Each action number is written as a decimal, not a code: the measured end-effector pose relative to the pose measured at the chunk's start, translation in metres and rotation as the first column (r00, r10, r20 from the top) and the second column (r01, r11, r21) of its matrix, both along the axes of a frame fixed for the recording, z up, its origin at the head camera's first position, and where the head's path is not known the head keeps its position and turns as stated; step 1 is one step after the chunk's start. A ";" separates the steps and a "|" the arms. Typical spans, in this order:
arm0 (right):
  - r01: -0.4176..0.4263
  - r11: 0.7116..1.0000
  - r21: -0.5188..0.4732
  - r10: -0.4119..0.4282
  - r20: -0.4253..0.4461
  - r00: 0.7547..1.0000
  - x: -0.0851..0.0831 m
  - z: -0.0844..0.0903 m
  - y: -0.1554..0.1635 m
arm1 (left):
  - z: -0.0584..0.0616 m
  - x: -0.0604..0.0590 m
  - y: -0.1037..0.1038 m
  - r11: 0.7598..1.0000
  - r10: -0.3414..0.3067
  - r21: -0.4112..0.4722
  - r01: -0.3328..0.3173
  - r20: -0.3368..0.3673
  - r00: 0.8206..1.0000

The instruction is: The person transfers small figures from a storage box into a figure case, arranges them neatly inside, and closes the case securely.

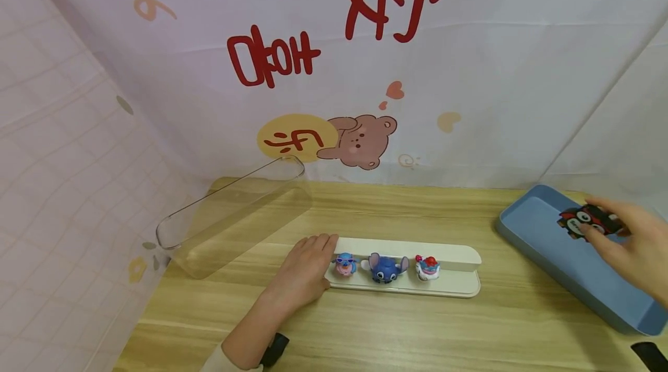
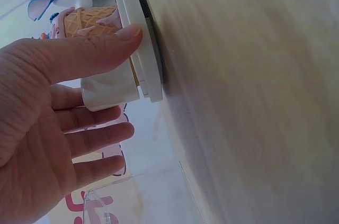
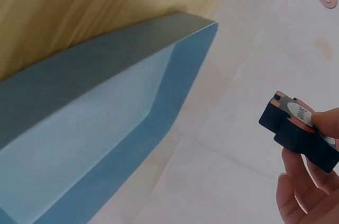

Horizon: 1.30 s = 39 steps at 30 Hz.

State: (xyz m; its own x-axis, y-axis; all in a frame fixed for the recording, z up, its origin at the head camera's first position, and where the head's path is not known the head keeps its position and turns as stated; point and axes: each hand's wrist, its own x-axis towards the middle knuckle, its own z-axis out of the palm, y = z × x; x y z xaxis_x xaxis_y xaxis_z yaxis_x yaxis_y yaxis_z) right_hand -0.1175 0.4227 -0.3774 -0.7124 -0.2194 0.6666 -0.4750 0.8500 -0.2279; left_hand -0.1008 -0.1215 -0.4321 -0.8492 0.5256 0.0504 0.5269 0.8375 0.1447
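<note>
The right hand (image 1: 628, 247) pinches a black toy (image 1: 588, 221) over the blue tray (image 1: 527, 227); a loose pinch could drop it. The left hand (image 1: 308, 267), fingers straight, presses the white stand (image 1: 459, 256), and a nudge might topple its three figures (image 1: 386, 267).

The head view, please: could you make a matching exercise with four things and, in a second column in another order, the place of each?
Things:
1. black and red toy
2. blue figure
3. clear cover
4. left hand

Places:
A. middle of the white stand
B. left end of the white stand
C. held by the right hand over the blue tray
D. lying on the table's far left

Pairs: 1-C, 2-A, 3-D, 4-B
</note>
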 end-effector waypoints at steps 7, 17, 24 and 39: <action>-0.062 0.997 -0.052 0.057 -0.097 0.994 0.003 0.005 -0.019 | 0.000 -0.001 0.001 1.000 0.000 -0.004 0.000 -0.003 1.000; -0.081 0.996 0.031 0.083 -0.077 0.994 0.016 0.010 -0.041 | -0.001 -0.001 0.001 1.000 0.005 -0.006 -0.005 0.008 1.000; -0.140 0.989 0.036 0.143 -0.102 0.984 0.017 0.009 -0.053 | 0.000 -0.002 0.002 1.000 0.002 -0.009 -0.002 -0.003 1.000; -0.232 0.970 0.070 0.229 0.045 0.972 0.027 0.005 -0.086 | -0.001 -0.002 0.002 1.000 0.001 -0.012 -0.001 -0.006 1.000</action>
